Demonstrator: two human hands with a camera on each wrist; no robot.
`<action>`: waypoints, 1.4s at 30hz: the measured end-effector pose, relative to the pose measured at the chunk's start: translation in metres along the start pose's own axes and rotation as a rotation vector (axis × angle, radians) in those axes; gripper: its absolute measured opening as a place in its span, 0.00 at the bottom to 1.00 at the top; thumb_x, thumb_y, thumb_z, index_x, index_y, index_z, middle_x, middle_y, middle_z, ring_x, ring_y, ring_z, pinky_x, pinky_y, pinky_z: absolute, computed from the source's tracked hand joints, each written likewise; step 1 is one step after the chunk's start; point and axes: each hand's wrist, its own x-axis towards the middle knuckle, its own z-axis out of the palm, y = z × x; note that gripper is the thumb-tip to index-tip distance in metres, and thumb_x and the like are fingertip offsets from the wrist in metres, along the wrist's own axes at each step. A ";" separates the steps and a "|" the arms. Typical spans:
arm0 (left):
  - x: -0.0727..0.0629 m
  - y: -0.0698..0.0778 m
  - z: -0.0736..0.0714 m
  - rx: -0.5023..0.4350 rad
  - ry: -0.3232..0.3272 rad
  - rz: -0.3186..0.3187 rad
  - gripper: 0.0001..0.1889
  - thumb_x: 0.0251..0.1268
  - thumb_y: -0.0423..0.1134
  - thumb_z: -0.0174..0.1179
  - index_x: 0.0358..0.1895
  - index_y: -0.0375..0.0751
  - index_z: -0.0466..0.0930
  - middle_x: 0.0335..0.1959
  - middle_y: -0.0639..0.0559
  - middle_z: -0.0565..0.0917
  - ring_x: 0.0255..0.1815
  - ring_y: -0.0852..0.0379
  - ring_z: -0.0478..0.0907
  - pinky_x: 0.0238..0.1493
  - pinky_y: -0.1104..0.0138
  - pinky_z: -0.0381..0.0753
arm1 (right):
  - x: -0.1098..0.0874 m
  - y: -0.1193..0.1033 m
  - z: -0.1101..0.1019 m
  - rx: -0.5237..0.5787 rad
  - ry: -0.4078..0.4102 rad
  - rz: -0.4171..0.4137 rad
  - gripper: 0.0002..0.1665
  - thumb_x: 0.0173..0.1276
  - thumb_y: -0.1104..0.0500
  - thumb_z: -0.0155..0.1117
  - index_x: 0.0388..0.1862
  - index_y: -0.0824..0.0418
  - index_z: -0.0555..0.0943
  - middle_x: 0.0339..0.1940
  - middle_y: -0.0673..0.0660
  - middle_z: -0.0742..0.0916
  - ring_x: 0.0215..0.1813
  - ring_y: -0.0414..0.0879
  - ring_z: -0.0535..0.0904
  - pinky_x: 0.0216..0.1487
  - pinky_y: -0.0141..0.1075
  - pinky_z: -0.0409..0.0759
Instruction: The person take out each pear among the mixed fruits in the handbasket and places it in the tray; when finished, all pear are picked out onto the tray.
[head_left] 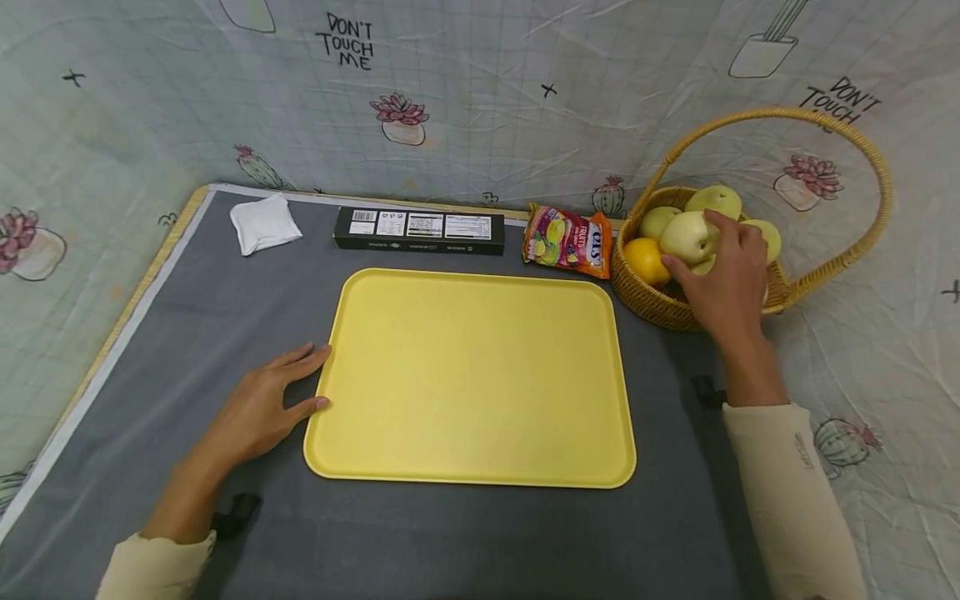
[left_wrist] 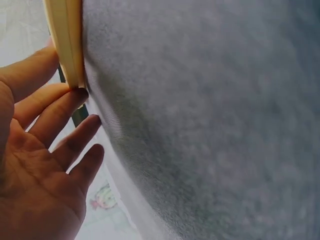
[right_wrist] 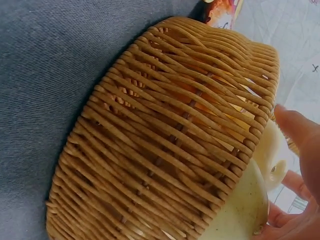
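At the right, a wicker basket (head_left: 652,304) with a tall handle holds several pale green pears (head_left: 716,200) and an orange-yellow fruit (head_left: 646,260). My right hand (head_left: 731,283) reaches over the rim and grips one pear (head_left: 686,237) between thumb and fingers, still among the others. In the right wrist view, the basket's woven side (right_wrist: 160,130) hides much of the fruit, while the gripped pear (right_wrist: 274,150) shows past the rim. My left hand (head_left: 258,412) touches the left edge of a yellow tray (head_left: 472,375) with fingers spread and fairly straight.
Along the back edge lie a folded white cloth or tissue (head_left: 265,223), a long black box (head_left: 418,231) with white labels, and a colourful fruit candy bag (head_left: 567,240) next to the basket. Printed fabric (head_left: 480,100) hangs behind the grey-covered table (head_left: 450,542).
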 end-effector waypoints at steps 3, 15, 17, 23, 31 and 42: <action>-0.001 0.001 0.000 -0.017 -0.002 -0.001 0.43 0.67 0.41 0.74 0.83 0.46 0.65 0.80 0.27 0.66 0.77 0.21 0.66 0.68 0.29 0.71 | 0.002 -0.001 0.002 0.001 0.000 0.008 0.47 0.69 0.49 0.79 0.82 0.55 0.68 0.69 0.75 0.72 0.68 0.73 0.69 0.63 0.70 0.69; -0.004 0.008 0.004 -0.067 -0.027 -0.065 0.44 0.70 0.35 0.70 0.86 0.48 0.59 0.83 0.27 0.60 0.78 0.19 0.63 0.69 0.28 0.69 | 0.008 0.000 0.004 0.026 0.007 -0.003 0.44 0.69 0.52 0.78 0.80 0.58 0.70 0.68 0.77 0.74 0.69 0.74 0.68 0.64 0.68 0.67; -0.004 0.009 0.004 -0.077 -0.033 -0.079 0.44 0.70 0.35 0.70 0.86 0.49 0.58 0.84 0.27 0.59 0.78 0.19 0.62 0.70 0.28 0.68 | 0.009 0.001 0.004 0.033 0.002 -0.006 0.44 0.69 0.53 0.78 0.80 0.58 0.70 0.69 0.77 0.74 0.70 0.74 0.68 0.65 0.68 0.66; -0.005 0.011 0.005 -0.088 -0.031 -0.087 0.44 0.71 0.34 0.69 0.86 0.48 0.58 0.83 0.27 0.58 0.79 0.19 0.61 0.70 0.28 0.68 | 0.007 -0.001 0.002 0.055 0.012 -0.020 0.44 0.69 0.56 0.79 0.79 0.59 0.70 0.69 0.77 0.73 0.70 0.73 0.67 0.65 0.67 0.66; -0.005 0.012 0.007 -0.114 -0.022 -0.106 0.44 0.72 0.33 0.68 0.87 0.50 0.56 0.84 0.28 0.57 0.79 0.19 0.60 0.70 0.28 0.68 | -0.006 -0.017 -0.006 0.119 0.109 -0.066 0.43 0.67 0.55 0.80 0.79 0.56 0.73 0.67 0.73 0.77 0.59 0.65 0.70 0.54 0.50 0.65; -0.004 0.011 0.008 -0.118 -0.019 -0.103 0.44 0.72 0.32 0.68 0.87 0.49 0.56 0.84 0.28 0.57 0.79 0.19 0.60 0.70 0.28 0.67 | -0.038 -0.058 -0.013 0.246 0.120 -0.052 0.44 0.64 0.56 0.83 0.77 0.51 0.75 0.68 0.66 0.78 0.64 0.55 0.80 0.58 0.21 0.75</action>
